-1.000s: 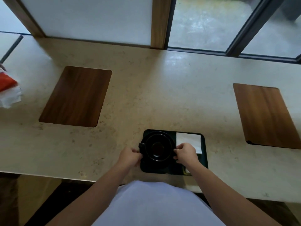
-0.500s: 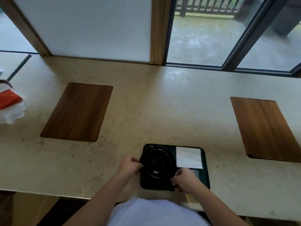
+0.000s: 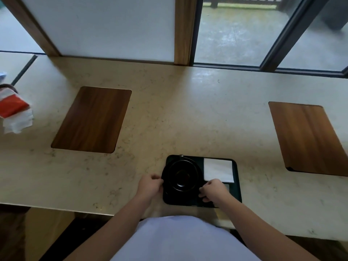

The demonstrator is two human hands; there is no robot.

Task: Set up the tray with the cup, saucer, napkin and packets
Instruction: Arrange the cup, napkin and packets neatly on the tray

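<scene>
A dark green tray (image 3: 236, 191) lies on the stone counter near its front edge. On the tray's left half a black cup (image 3: 181, 175) stands on a black saucer (image 3: 198, 171), the cup's handle pointing away from me. A white napkin (image 3: 218, 170) lies flat on the tray's right half. A greyish packet (image 3: 226, 186) peeks out just below the napkin, mostly hidden by my right hand. My left hand (image 3: 149, 186) grips the saucer's left rim. My right hand (image 3: 213, 190) grips the saucer's near right rim.
Two wooden placemats lie on the counter, one at the left (image 3: 92, 119) and one at the far right (image 3: 308, 138). A stack of white napkins with a red pack (image 3: 14, 113) sits at the left edge. Windows run behind the counter.
The cup's handle has turned from the left side to the far side as both hands rotated the saucer. My right hand slid toward the near edge. The camera tilted upward.
</scene>
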